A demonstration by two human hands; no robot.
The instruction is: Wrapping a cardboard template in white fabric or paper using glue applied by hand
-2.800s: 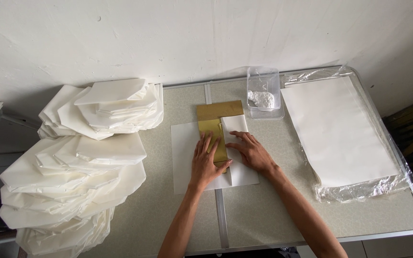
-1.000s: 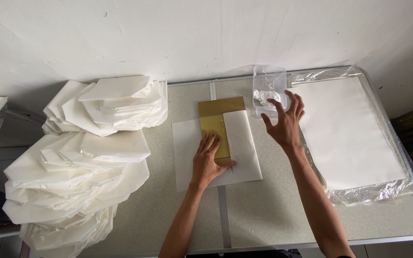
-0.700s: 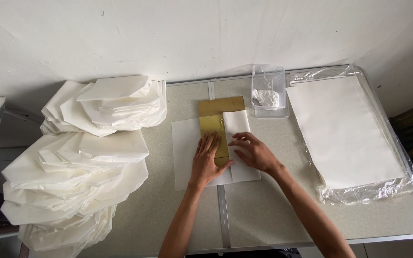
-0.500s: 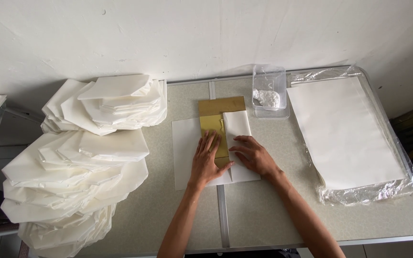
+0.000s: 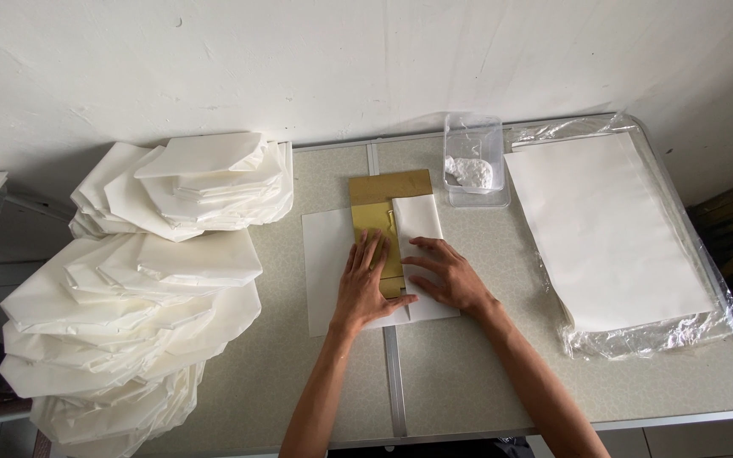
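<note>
While my left hand (image 5: pixel 366 284) lies flat pinning the gold rectangular card template (image 5: pixel 381 222) mid-bench (image 5: pixel 460 373), my right hand (image 5: pixel 444 276), fingers spread, presses the white paper sheet's (image 5: pixel 329 254) folded flap over its edge so nothing slips.

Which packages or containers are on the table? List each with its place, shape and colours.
Clear plastic wrap: right side, opened under a stack of white sheets.
Clear plastic tub: rear centre, rectangular, white lump inside.
No labels, signs or screens visible.
</note>
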